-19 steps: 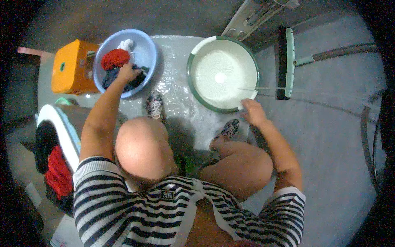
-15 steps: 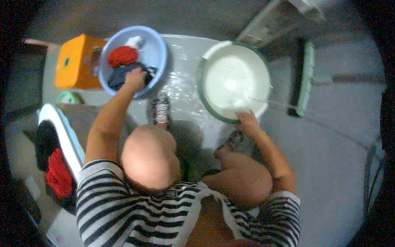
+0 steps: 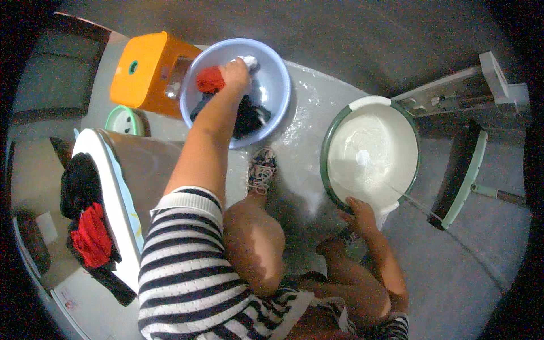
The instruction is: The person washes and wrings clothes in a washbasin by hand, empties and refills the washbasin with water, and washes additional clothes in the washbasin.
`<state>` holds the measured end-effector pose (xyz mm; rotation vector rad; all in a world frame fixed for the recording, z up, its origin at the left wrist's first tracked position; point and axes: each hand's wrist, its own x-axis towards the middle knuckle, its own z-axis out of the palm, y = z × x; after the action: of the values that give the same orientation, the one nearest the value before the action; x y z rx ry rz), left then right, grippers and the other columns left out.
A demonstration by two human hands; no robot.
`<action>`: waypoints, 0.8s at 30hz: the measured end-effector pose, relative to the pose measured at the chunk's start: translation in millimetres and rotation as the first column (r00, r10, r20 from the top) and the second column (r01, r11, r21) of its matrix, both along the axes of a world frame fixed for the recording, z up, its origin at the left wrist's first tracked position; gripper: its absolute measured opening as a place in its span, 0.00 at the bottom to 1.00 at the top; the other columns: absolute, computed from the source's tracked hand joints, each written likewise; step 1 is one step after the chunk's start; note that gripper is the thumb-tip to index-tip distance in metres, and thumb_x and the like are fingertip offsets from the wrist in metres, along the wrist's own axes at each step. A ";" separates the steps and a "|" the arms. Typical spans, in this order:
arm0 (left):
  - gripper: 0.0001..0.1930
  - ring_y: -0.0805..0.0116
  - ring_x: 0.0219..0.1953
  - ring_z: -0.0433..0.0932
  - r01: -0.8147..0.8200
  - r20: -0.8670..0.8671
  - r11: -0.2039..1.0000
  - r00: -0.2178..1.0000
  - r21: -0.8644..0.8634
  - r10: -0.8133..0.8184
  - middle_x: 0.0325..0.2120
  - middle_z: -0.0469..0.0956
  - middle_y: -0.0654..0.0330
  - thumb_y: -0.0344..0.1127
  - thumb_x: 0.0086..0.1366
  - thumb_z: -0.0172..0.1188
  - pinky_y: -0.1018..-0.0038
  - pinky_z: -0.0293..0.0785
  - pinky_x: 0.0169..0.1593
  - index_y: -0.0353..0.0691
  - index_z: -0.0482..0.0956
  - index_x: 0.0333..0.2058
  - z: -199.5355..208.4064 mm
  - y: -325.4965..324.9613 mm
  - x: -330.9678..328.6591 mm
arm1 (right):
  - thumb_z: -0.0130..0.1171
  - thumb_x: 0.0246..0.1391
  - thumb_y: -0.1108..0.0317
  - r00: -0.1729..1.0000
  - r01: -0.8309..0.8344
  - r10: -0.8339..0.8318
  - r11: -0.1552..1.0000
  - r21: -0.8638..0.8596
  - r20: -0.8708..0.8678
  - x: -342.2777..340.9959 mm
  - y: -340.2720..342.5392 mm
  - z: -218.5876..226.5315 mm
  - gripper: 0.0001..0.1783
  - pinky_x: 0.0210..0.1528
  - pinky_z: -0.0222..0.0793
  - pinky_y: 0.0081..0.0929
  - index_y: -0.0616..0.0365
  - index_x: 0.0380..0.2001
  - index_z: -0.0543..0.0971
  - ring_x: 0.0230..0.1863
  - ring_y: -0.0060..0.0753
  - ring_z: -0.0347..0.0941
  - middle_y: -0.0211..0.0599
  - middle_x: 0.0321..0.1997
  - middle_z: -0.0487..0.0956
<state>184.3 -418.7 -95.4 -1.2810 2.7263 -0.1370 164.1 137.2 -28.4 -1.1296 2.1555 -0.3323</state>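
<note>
A light blue basin (image 3: 283, 90) stands at the upper middle with bunched cloths in it. My left hand (image 3: 234, 75) reaches inside, its fingers curled on a white cloth (image 3: 248, 61) by the far wall. Just left of that hand is a red cloth (image 3: 209, 80). Under my wrist a black cloth (image 3: 247, 118) lies in the basin's near part. To the right, a white basin with a green rim (image 3: 330, 187) holds water. My right hand (image 3: 360, 215) grips its near rim from outside. A thin stream of water seems to fall into this basin.
An orange stool (image 3: 136, 73) and a small green basin (image 3: 124, 120) are left of the blue basin. Nearer left, black and red clothes (image 3: 92, 235) hang by a white curved edge (image 3: 102, 164). A green squeegee (image 3: 467, 178) leans at right.
My left hand has moved from the dark cloth to the white cloth farther in the blue basin. My right hand stays at the green-rimmed basin's edge. The view has shifted left.
</note>
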 end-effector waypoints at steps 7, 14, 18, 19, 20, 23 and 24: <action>0.11 0.59 0.30 0.76 0.251 -0.166 0.963 0.958 0.096 -0.233 0.22 0.77 0.53 0.42 0.44 0.54 0.65 0.59 0.42 0.45 0.78 0.26 36.7 45.0 43.6 | 0.62 0.42 0.61 0.999 -0.010 0.009 0.999 -0.034 -0.040 -3.3 -8.1 0.4 0.26 0.53 0.58 0.36 0.58 0.46 0.71 0.51 0.47 0.65 0.45 0.49 0.72; 0.15 0.65 0.31 0.74 0.412 -0.741 0.616 0.380 0.672 0.554 0.30 0.75 0.55 0.28 0.46 0.45 0.72 0.68 0.39 0.34 0.74 0.34 109.0 96.5 63.6 | 0.60 0.45 0.62 0.978 0.145 -0.147 0.989 0.028 0.149 -6.9 -28.2 25.4 0.24 0.56 0.56 0.33 0.59 0.47 0.71 0.53 0.44 0.64 0.45 0.49 0.72; 0.22 0.69 0.37 0.73 0.837 -0.653 0.157 0.277 0.524 0.705 0.35 0.74 0.58 0.28 0.43 0.44 0.76 0.69 0.43 0.31 0.70 0.41 203.5 164.1 34.1 | 0.61 0.44 0.64 0.825 0.478 -0.369 0.860 -0.179 0.427 -16.4 -53.0 49.0 0.35 0.58 0.54 0.34 0.58 0.55 0.59 0.57 0.44 0.60 0.45 0.55 0.66; 0.24 0.67 0.43 0.71 0.863 -0.738 0.018 0.421 0.505 0.528 0.39 0.73 0.55 0.29 0.45 0.45 0.74 0.66 0.48 0.30 0.68 0.44 219.1 168.2 32.9 | 0.62 0.44 0.64 0.748 0.562 -0.360 0.791 -0.243 0.558 -20.1 -65.1 59.3 0.41 0.59 0.54 0.35 0.57 0.59 0.53 0.58 0.45 0.59 0.45 0.57 0.63; 0.24 0.63 0.46 0.69 0.866 -0.804 0.091 0.412 0.492 0.429 0.42 0.71 0.52 0.30 0.47 0.46 0.72 0.62 0.52 0.29 0.67 0.46 215.2 180.9 29.4 | 0.61 0.44 0.66 0.730 0.609 -0.377 0.738 -0.292 0.570 -21.0 -76.6 67.2 0.44 0.59 0.53 0.34 0.57 0.60 0.48 0.60 0.43 0.56 0.44 0.59 0.61; 0.26 0.70 0.44 0.68 0.793 -0.782 -0.307 0.593 0.526 0.192 0.42 0.71 0.58 0.37 0.48 0.50 0.75 0.65 0.48 0.33 0.66 0.47 240.0 232.2 2.8 | 0.57 0.47 0.66 0.791 0.595 -0.375 0.659 -0.460 0.484 -40.0 -94.4 88.5 0.38 0.56 0.57 0.31 0.59 0.58 0.50 0.54 0.37 0.59 0.41 0.55 0.61; 0.22 0.73 0.43 0.68 0.876 -0.899 -0.311 0.421 0.369 0.119 0.40 0.71 0.59 0.34 0.50 0.48 0.76 0.64 0.47 0.34 0.66 0.45 237.5 245.3 -2.6 | 0.55 0.49 0.66 0.830 0.548 -0.343 0.653 -0.523 0.440 -46.8 -107.4 95.6 0.33 0.55 0.58 0.29 0.61 0.56 0.54 0.50 0.35 0.62 0.40 0.52 0.63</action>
<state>181.7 -173.4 142.1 0.6171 2.0497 2.3308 117.3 29.8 67.2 -0.7500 2.0532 -1.4695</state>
